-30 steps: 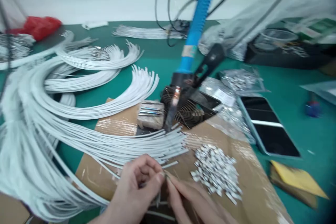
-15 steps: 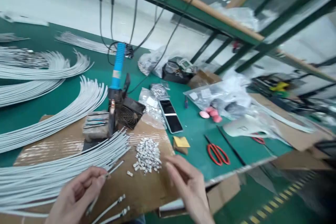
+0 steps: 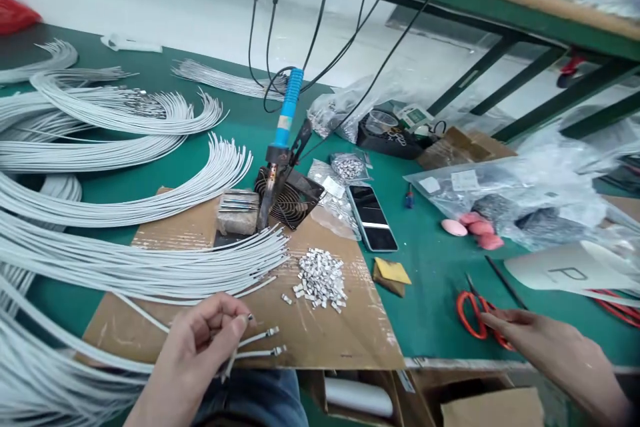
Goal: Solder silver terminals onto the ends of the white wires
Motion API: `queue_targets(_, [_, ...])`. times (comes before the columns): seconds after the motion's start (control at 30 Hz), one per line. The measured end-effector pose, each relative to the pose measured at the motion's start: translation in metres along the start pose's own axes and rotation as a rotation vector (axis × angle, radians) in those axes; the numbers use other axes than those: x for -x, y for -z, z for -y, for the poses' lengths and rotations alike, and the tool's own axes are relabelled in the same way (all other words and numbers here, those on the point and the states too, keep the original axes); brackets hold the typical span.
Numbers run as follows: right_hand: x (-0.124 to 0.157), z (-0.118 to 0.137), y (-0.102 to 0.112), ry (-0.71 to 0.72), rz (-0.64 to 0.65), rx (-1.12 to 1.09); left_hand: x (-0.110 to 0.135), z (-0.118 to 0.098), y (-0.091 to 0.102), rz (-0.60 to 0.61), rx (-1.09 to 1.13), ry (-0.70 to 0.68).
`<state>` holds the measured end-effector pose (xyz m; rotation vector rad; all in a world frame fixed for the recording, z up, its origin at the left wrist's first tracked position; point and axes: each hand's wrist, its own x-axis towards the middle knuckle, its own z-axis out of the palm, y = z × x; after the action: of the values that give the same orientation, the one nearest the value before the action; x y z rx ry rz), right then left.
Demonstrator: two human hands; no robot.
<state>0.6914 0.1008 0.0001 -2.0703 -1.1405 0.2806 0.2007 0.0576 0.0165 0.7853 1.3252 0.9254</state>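
My left hand [image 3: 200,347] is closed in a pinch on a thin white wire [image 3: 235,353] with a metal tip, low over the cardboard sheet [image 3: 325,333]. Two more tipped wires [image 3: 265,341] lie just right of it. My right hand [image 3: 545,347] reaches out to the right, fingers stretched, its fingertips touching the red-handled scissors [image 3: 473,313] on the green table. A small heap of metal terminals [image 3: 320,279] sits on the cardboard between my hands. Behind it, a blue-handled soldering iron [image 3: 280,140] stands in its holder.
Bundles of white wires [image 3: 125,267] fan across the left of the green table [image 3: 430,280]. A phone [image 3: 373,217], a yellow sponge [image 3: 391,273], pink pieces [image 3: 473,225], plastic bags [image 3: 525,193] and a small fan [image 3: 290,197] lie to the right. Cables hang from above.
The view swung right and back. My hands parted from working together; my right hand moved away from the cardboard to the scissors while my left kept the wire.
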Motion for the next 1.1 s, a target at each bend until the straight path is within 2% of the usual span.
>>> queue_targets(0.07, [0.013,0.003,-0.004,-0.058,0.089,0.001,0.002,0.002,0.002,0.004,0.032,-0.007])
queue_targets(0.17, [0.053,0.019,-0.022,-0.090,0.214,-0.138,0.004,0.005,0.003,0.019,0.058,-0.041])
queue_targets(0.2, [0.071,0.029,-0.031,-0.095,0.292,-0.191,0.004,0.005,0.002,0.023,0.068,-0.051])
queue_targets(0.23, [0.090,0.043,-0.040,-0.101,0.316,-0.320,0.004,0.006,0.002,0.021,0.077,-0.057])
queue_targets(0.37, [0.160,0.107,-0.079,-0.120,0.657,-0.732,0.006,0.007,0.001,0.001,0.086,-0.037])
queue_targets(0.4, [0.173,0.120,-0.089,-0.133,0.746,-0.786,0.006,0.008,0.001,-0.002,0.082,-0.032])
queue_targets(0.47, [0.192,0.140,-0.105,-0.083,0.857,-0.717,0.007,0.008,0.002,0.000,0.076,-0.024])
queue_targets(0.53, [0.201,0.150,-0.118,-0.030,0.869,-0.613,0.007,0.007,0.002,0.005,0.070,-0.015])
queue_targets(0.57, [0.203,0.152,-0.123,0.049,0.852,-0.530,0.007,0.006,0.002,0.009,0.068,-0.011])
queue_targets(0.7, [0.201,0.156,-0.136,0.575,0.702,-0.199,0.007,0.003,0.003,0.033,0.062,0.003])
queue_targets(0.8, [0.199,0.159,-0.142,0.824,0.590,-0.151,0.006,0.001,0.004,0.054,0.050,0.023])
queue_targets(0.87, [0.198,0.160,-0.145,0.883,0.574,-0.156,0.005,-0.001,0.004,0.065,0.044,0.035])
queue_targets(1.1, [0.196,0.161,-0.148,0.946,0.557,-0.144,0.004,-0.003,0.004,0.080,0.056,0.058])
